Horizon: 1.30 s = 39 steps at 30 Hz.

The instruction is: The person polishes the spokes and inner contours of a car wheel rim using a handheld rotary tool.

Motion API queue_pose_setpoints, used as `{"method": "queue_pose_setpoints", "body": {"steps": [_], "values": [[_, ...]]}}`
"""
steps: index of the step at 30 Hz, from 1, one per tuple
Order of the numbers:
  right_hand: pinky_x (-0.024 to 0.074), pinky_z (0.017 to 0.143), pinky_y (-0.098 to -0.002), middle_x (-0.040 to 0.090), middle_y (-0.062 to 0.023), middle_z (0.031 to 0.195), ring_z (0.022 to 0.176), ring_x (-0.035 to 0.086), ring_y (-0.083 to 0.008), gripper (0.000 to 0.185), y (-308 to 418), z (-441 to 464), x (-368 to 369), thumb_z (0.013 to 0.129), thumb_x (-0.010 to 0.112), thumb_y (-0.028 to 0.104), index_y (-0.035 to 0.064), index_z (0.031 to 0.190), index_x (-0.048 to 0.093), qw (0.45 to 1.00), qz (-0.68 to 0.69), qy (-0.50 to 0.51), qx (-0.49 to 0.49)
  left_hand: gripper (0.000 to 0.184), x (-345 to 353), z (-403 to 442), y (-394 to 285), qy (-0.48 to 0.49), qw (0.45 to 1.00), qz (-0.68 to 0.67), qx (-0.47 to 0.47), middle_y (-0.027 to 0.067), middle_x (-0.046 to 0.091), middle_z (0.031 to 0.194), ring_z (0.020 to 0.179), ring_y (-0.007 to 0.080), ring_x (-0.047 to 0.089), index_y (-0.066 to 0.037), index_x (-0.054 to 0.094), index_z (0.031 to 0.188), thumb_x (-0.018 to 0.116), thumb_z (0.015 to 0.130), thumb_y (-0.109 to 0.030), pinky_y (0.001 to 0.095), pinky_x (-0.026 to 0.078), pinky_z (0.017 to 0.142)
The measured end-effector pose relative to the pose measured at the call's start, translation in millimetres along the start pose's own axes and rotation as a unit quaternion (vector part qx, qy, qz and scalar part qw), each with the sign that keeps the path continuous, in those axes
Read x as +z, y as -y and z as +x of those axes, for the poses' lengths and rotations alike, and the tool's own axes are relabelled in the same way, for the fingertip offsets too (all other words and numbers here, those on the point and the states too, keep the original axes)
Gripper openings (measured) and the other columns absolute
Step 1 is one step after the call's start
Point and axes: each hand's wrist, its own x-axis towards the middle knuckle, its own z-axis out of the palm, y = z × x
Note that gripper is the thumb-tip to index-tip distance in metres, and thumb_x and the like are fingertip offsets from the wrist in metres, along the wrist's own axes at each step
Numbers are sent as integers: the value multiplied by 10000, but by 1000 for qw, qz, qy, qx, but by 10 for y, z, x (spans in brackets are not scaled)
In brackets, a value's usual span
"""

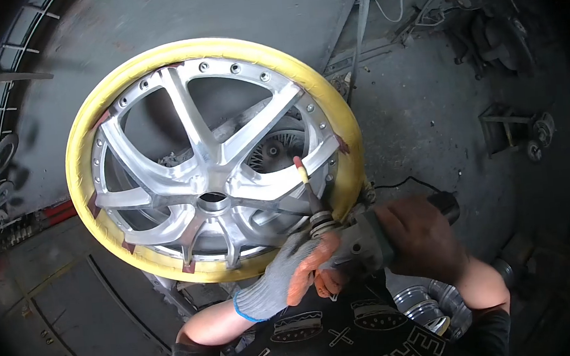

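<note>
Downward head view, wide-angle.

To my right, a small metal stand (507, 120) with round parts sits on the grey floor (422, 140). I see dark machinery (503, 41) beyond it and a pale cable (400, 9) hanging nearby. Silvery wheel rims (421, 306) lie low on my right; a metal rack (15, 48) curves along my far left.

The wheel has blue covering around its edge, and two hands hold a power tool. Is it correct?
In the head view, the covering around the wheel's edge is yellow, not blue; the left hand and right hand hold the power tool.
</note>
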Motion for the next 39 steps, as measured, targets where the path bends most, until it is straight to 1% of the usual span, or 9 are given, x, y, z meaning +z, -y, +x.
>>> {"method": "queue_pose_setpoints", "body": {"steps": [18, 21, 24, 27, 30, 32, 35, 37, 39], "values": [[510, 772, -379, 603, -140, 930, 810, 622, -275, 533, 634, 260, 254, 696, 644, 164, -49, 1176, 558, 997, -74, 11, -17, 416, 119, -591, -428, -106, 983, 129, 73, 153, 654, 1162, 917, 229, 670, 40, 522, 1283, 481, 967, -227, 334, 540, 763], [515, 790, -396, 608, -137, 937, 826, 632, -281, 538, 611, 236, 222, 695, 651, 178, -43, 1177, 555, 998, -60, -2, -5, 416, 45, -558, -441, -94, 959, 243, 109, 159, 665, 1100, 852, 196, 674, 53, 553, 1236, 496, 962, -254, 300, 528, 676], [515, 802, -412, 615, -147, 956, 854, 641, -298, 547, 542, 142, 121, 686, 667, 175, -41, 1174, 551, 999, -44, -25, 10, 222, 368, -448, -430, -138, 961, 239, 9, 79, 527, 695, 583, 227, 600, -90, 563, 832, 541, 1008, -222, 288, 482, 550], [512, 797, -422, 620, -154, 969, 867, 643, -317, 530, 376, 28, 32, 683, 677, 153, -30, 1165, 552, 998, -44, -33, 27, 238, 168, -240, -352, -39, 942, 331, 33, 128, 576, 739, 648, 282, 671, -22, 567, 941, 524, 1028, -240, 317, 536, 557], [513, 790, -422, 624, -153, 974, 862, 639, -326, 495, 131, -90, 34, 686, 678, 133, -15, 1144, 563, 995, -67, -61, 38, 306, -9, 37, -210, -68, 884, 462, 31, 185, 663, 1075, 762, 180, 696, 68, 564, 1248, 449, 1020, -101, 293, 567, 635], [513, 784, -420, 627, -145, 977, 860, 638, -324, 463, -21, -148, 29, 694, 673, 120, -3, 1129, 575, 993, -87, -70, 41, 292, -313, 234, -134, 75, 499, 794, 340, 173, 659, 1111, 835, 185, 706, 48, 564, 1275, 494, 1011, -57, 280, 587, 713], [514, 780, -421, 628, -146, 982, 862, 637, -328, 459, -181, -171, -10, 683, 676, 89, -1, 1124, 584, 994, -78, -68, 31, 285, 15, 365, -103, 30, 506, 823, 258, 170, 651, 1102, 872, 201, 705, 33, 556, 1277, 524, 1009, -58, 284, 583, 758], [515, 782, -423, 626, -145, 981, 863, 636, -333, 465, -235, -168, -22, 677, 677, 74, 0, 1127, 585, 995, -69, -68, 28, 270, 212, 447, -105, 3, 849, 524, 67, 172, 654, 1069, 838, 217, 702, 25, 536, 1267, 506, 1032, -104, 290, 580, 691], [515, 783, -425, 624, -145, 980, 865, 636, -338, 472, -255, -159, -42, 671, 677, 59, 1, 1130, 585, 996, -61, -67, 25, 258, 187, 423, -95, 11, 928, 372, 23, 168, 658, 1043, 816, 204, 693, 26, 535, 1248, 491, 1041, -123, 280, 565, 649]]}}
